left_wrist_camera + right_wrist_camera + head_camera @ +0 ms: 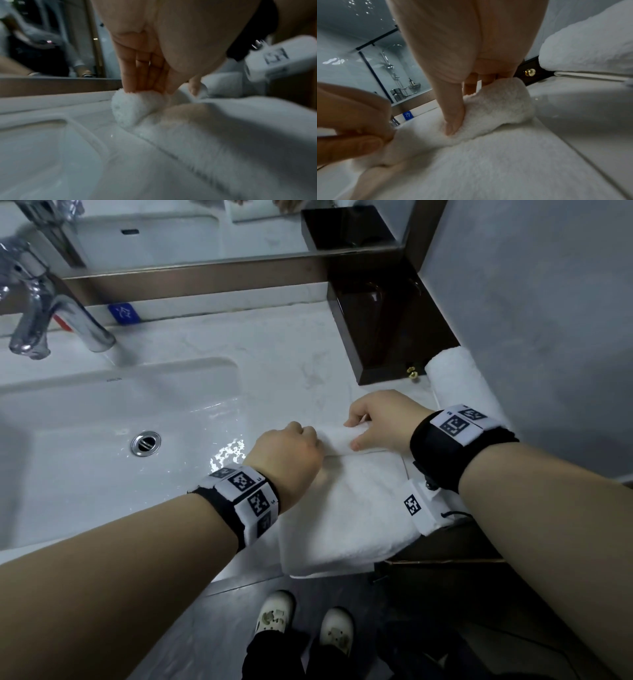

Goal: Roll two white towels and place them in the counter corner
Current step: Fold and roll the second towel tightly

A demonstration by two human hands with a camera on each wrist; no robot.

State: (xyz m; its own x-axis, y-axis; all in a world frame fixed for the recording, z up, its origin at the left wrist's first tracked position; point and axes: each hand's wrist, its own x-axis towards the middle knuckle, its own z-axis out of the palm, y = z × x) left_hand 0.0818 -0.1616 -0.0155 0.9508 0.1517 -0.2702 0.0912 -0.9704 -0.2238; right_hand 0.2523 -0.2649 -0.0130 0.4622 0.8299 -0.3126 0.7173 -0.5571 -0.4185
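A white towel (346,508) lies flat on the counter right of the sink, its near end hanging over the front edge. Its far end is curled into a small roll (130,108) (498,102). My left hand (291,453) grips the roll's left end, fingers curled over it. My right hand (376,422) pinches the right end, thumb pressed into the terry (453,125). A second towel (455,378) (590,44), rolled up, lies against the grey wall at the counter's right, beside the dark box.
A dark wooden box (387,326) with a brass knob (412,372) fills the back right corner. The white sink basin (85,440) with drain and chrome tap (44,313) lies left. A mirror (171,231) runs along the back.
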